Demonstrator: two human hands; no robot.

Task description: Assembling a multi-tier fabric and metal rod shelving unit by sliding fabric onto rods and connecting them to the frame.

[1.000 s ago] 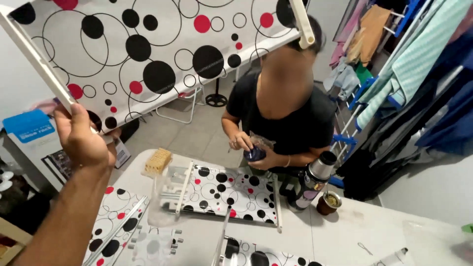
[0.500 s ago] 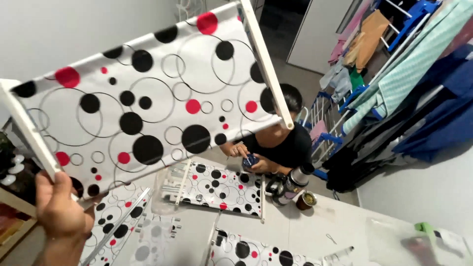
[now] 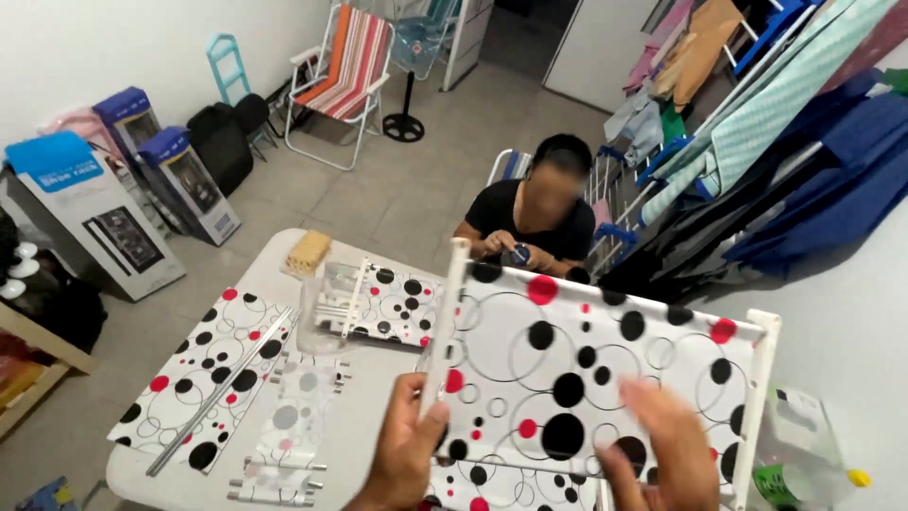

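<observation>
I hold a white-framed panel (image 3: 605,350) covered in white fabric with black and red dots, low over the table. My left hand (image 3: 405,454) grips its left white rail near the bottom. My right hand (image 3: 667,452) rests blurred against the fabric face, fingers spread. A second dotted panel (image 3: 392,303) and a dotted fabric sheet (image 3: 203,374) with a thin metal rod (image 3: 222,388) lie flat on the white table (image 3: 364,416).
A person in a black shirt (image 3: 530,213) sits across the table handling a small object. Clear plastic bags of parts (image 3: 293,426), a tan block (image 3: 308,252), cardboard boxes (image 3: 90,213), a striped folding chair (image 3: 345,71), clothes racks (image 3: 757,123) and a green bottle (image 3: 804,473) surround us.
The panel came down from overhead on the left to low in front of me. My right hand has come up against its face.
</observation>
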